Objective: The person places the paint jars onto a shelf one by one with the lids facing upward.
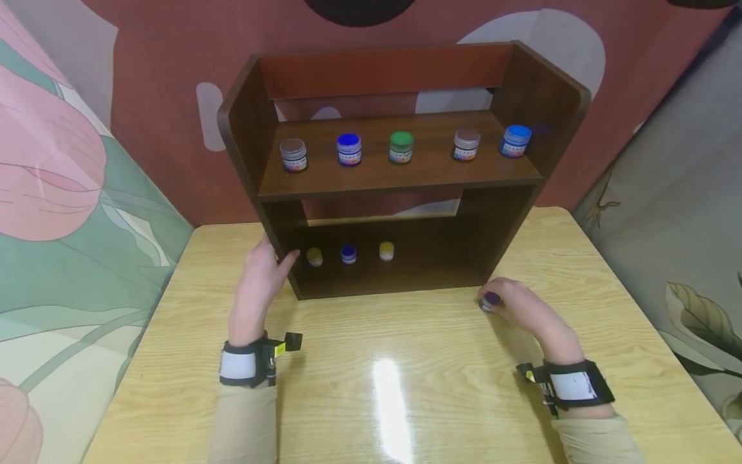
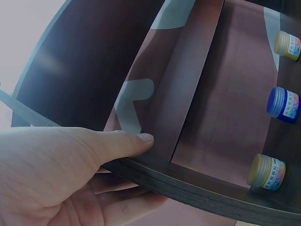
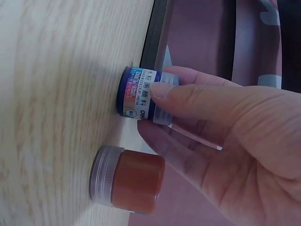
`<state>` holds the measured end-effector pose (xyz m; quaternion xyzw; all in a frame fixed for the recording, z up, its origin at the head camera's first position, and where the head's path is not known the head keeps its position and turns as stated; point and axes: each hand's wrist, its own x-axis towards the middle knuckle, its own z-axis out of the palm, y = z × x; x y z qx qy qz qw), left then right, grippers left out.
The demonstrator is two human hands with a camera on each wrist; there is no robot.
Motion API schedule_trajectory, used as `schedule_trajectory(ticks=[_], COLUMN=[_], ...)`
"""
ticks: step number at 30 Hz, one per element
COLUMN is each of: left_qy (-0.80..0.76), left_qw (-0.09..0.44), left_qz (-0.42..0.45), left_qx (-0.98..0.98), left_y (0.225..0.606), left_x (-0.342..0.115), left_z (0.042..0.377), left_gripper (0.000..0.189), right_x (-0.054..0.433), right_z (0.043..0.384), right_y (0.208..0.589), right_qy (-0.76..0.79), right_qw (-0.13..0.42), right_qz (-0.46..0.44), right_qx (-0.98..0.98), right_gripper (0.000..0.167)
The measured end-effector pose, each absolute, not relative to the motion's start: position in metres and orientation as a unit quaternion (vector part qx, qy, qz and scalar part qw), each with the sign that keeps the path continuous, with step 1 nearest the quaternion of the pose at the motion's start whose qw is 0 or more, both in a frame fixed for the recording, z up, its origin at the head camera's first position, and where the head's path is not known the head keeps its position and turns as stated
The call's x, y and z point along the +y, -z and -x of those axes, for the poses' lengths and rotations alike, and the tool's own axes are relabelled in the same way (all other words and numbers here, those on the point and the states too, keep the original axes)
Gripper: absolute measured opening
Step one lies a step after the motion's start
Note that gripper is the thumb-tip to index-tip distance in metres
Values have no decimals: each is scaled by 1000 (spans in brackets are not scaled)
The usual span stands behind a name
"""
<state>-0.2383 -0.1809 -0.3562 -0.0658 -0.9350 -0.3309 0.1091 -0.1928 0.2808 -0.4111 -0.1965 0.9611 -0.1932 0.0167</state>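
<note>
My left hand (image 1: 259,283) grips the left side panel of a dark brown two-tier shelf (image 1: 400,187), thumb on its inner face and fingers outside. In the right wrist view, the thumb and fingers of my right hand (image 3: 235,117) pinch a small dark blue paint jar (image 3: 138,94) with a clear lid and printed label. It is at the tabletop by the shelf's front right corner. Close beside it, an orange-brown jar (image 3: 136,181) stands lid-down on the table; the hand hides this one in the head view.
On the upper shelf stand brown (image 1: 294,155), blue (image 1: 349,149), green (image 1: 400,147), another brown (image 1: 466,145) and light blue jars (image 1: 515,141). Below are a yellow jar (image 1: 314,256), a blue jar (image 1: 348,254) and another yellow jar (image 1: 386,251). Patterned cloth (image 1: 156,161) surrounds the wooden table (image 1: 324,386).
</note>
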Motion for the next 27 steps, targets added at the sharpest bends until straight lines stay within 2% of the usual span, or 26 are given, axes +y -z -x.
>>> schedule_trajectory(ticks=[27], left_qy=[332], left_qw=[116], left_qz=[71], left_qx=[-933], left_y=[357], left_x=[-181], left_z=[239], left_gripper=[44], right_x=[239], right_z=[203], right_y=[406], right_qy=[213], right_qw=[-30], right_qz=[232], right_qx=[949], right_gripper=[29])
